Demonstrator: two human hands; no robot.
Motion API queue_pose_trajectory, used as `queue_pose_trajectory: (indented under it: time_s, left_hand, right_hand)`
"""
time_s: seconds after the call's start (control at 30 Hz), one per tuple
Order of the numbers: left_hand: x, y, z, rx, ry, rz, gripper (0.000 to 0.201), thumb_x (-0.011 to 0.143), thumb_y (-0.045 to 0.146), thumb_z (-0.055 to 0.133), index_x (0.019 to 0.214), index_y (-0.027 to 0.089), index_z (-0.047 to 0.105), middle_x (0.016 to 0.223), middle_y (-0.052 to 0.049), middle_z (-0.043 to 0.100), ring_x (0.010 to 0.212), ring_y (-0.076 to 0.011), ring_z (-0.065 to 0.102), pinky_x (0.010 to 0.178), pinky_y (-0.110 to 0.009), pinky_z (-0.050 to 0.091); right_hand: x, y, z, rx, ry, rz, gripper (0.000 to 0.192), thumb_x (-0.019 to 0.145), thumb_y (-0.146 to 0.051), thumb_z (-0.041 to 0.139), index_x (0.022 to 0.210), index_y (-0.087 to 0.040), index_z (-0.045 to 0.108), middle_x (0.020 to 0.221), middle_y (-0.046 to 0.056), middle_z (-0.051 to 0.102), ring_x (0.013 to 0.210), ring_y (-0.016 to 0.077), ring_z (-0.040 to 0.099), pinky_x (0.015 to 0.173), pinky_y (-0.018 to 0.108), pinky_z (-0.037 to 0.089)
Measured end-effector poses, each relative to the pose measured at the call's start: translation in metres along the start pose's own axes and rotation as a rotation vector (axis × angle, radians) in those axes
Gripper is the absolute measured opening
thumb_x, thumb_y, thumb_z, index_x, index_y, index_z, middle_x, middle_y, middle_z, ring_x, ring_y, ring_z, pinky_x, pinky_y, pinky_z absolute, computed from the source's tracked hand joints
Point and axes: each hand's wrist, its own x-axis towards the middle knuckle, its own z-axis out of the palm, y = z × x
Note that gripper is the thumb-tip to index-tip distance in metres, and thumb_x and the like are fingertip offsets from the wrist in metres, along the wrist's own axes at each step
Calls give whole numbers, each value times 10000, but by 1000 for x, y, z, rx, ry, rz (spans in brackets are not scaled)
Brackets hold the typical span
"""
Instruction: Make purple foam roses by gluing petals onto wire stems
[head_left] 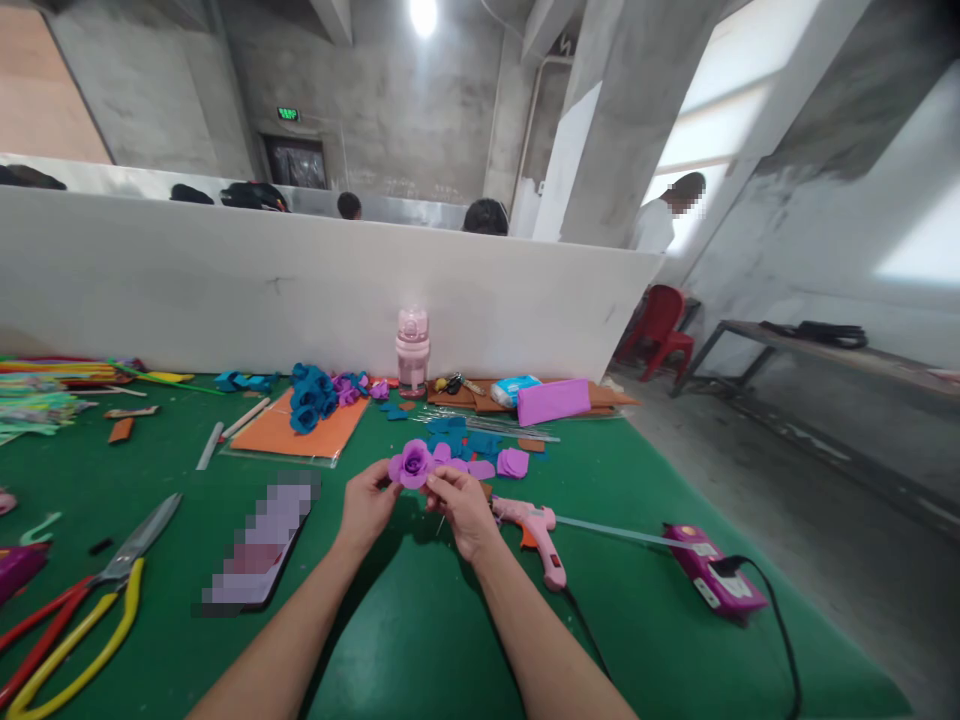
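Note:
Between my two hands, above the green tabletop (420, 620), is a purple paper flower (415, 463) with rounded petals round a curled centre. My left hand (369, 500) pinches its left petal edge. At its right side my right hand (459, 500) has thumb and fingers closed on the flower. Behind my right hand lie loose purple petals (513, 463) and dark blue paper pieces (450, 432). Just right of that hand rests a pink glue gun (536, 530) with a clear glue stick (615, 528) in its back end.
Left are large scissors (124, 565) and a phone (262, 550). Blue paper flowers (311, 395) lie on an orange sheet (300, 430). A pink bottle (412, 350) stands by the white partition (315, 290). A purple power strip (712, 570) with a black cord sits right. A person (664, 215) is beyond.

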Motion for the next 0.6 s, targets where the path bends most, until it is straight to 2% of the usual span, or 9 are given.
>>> queue_pose_trajectory:
  time_s: [0.17,0.3,0.43,0.5,0.6]
  left_hand:
    - [0,-3,1,-27,-10,-29,219,672,307,601,797,159,704,717,-2,684,681,-164,597,671,-260,469]
    - [1,-10,2,-58,33,-113,294,665,334,628,884,150,698,768,-7,694,707,-176,608,682,-264,469]
    - [3,-11,2,-104,82,-207,227,625,307,672,790,153,694,645,15,666,644,-167,602,649,-255,463]
    - [4,-6,2,-184,80,-258,219,614,300,688,779,156,683,628,15,662,628,-162,604,644,-256,465]
    - [3,3,1,-381,50,-346,217,610,321,709,711,143,636,600,3,646,553,-130,580,598,-248,465]
  right_hand:
    - [-2,-1,-1,164,-32,101,188,608,-310,730,668,-148,657,606,-2,617,463,59,468,488,192,413]
    - [-3,-10,-5,314,-89,135,211,641,-318,708,716,-122,680,596,3,607,479,63,484,498,197,433]
    - [1,-15,-13,494,-7,122,184,647,-317,707,670,-143,650,591,-18,585,478,54,470,504,194,425]
    - [5,-12,-16,452,77,84,177,647,-311,710,665,-152,634,581,-26,569,473,53,458,494,191,408]
    - [10,-4,-18,187,183,-17,218,678,-361,678,641,-158,606,552,-26,536,468,69,444,476,204,375]
